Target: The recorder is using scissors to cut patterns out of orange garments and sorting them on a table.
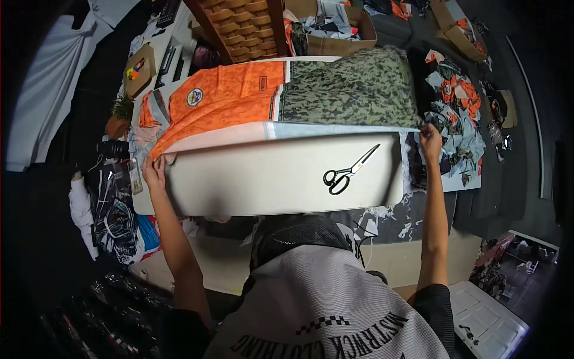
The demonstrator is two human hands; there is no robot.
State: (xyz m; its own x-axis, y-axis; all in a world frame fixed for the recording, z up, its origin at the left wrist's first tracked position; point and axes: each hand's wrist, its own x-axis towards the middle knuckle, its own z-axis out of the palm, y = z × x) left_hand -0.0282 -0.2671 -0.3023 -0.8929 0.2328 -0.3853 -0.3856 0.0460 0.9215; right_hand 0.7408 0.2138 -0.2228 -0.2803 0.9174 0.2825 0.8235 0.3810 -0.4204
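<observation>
The person's left hand (153,170) and right hand (429,137) each pinch the near edge of the orange and camouflage cloth (281,99), fingers closed on its two corners. The cloth lies across the far half of the white table (239,185). Keeping both corners level and taut should keep that edge straight. The scissors (350,170) lie just nearer than the cloth's edge, toward its right corner, with bare table left of them.

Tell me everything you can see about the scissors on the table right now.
The scissors have black looped handles and pale metal blades, shut as far as can be seen. They lie flat and diagonal on the bare white table, handles toward the person, tips pointing up-right toward the camouflage fabric. Neither hand touches them.
</observation>
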